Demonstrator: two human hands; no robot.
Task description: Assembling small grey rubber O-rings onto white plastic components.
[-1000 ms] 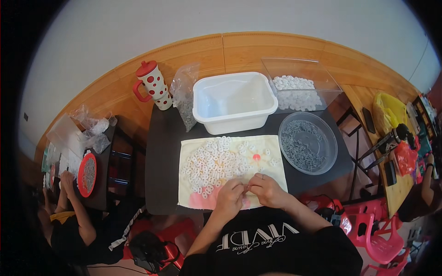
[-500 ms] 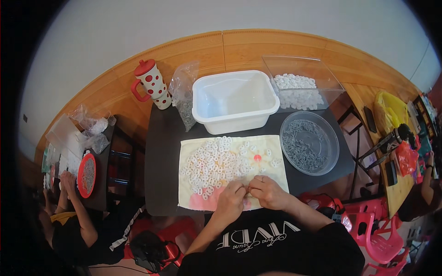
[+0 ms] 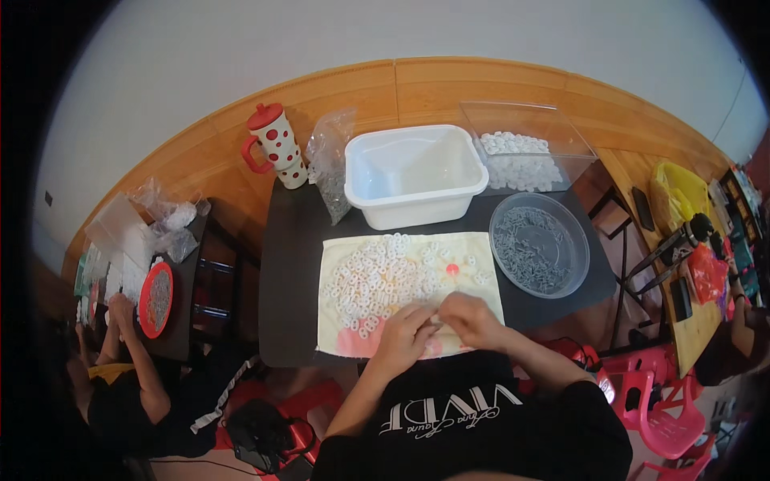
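Over the near edge of a cream cloth (image 3: 329,321), my two hands meet with their fingers pinched. My left hand (image 3: 406,337) is closed on a small white plastic piece (image 3: 435,319) that shows between the fingertips. Beside it my right hand (image 3: 472,321) is closed too, and its fingers hide whatever it grips. Many small white oval pieces with holes (image 3: 373,276) lie spread on the cloth, left of and beyond my hands. Right of the cloth, a round clear tub (image 3: 584,268) holds small grey screw-like parts (image 3: 521,260).
An open white basin (image 3: 417,211) stands behind the cloth. A bag of grey parts (image 3: 330,180) and a red-spotted tumbler (image 3: 281,148) are at the back left. At the back right, a clear box (image 3: 561,144) holds white pieces. Another person's hands (image 3: 120,311) work at the left table.
My right hand has turned and risen slightly, and a white piece now shows between my fingertips. The view has shifted a little. The left hand stays in nearly the same place.
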